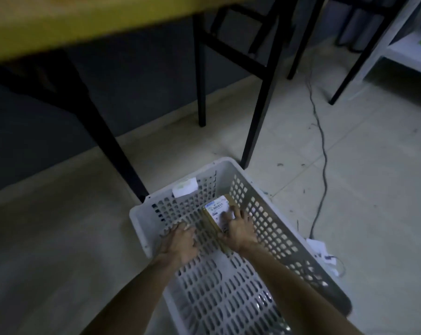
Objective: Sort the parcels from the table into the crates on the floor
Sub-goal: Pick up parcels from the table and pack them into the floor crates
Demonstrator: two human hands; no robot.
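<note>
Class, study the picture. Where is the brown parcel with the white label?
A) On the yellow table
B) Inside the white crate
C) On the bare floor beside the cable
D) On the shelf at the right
B: the parcel sits inside the white crate, toward its far end, with the right hand holding it from above.

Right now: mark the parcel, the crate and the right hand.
parcel (pixel 216 207): head view, its white label
crate (pixel 225 164): head view, far rim corner
right hand (pixel 240 229): head view, back of hand
</note>
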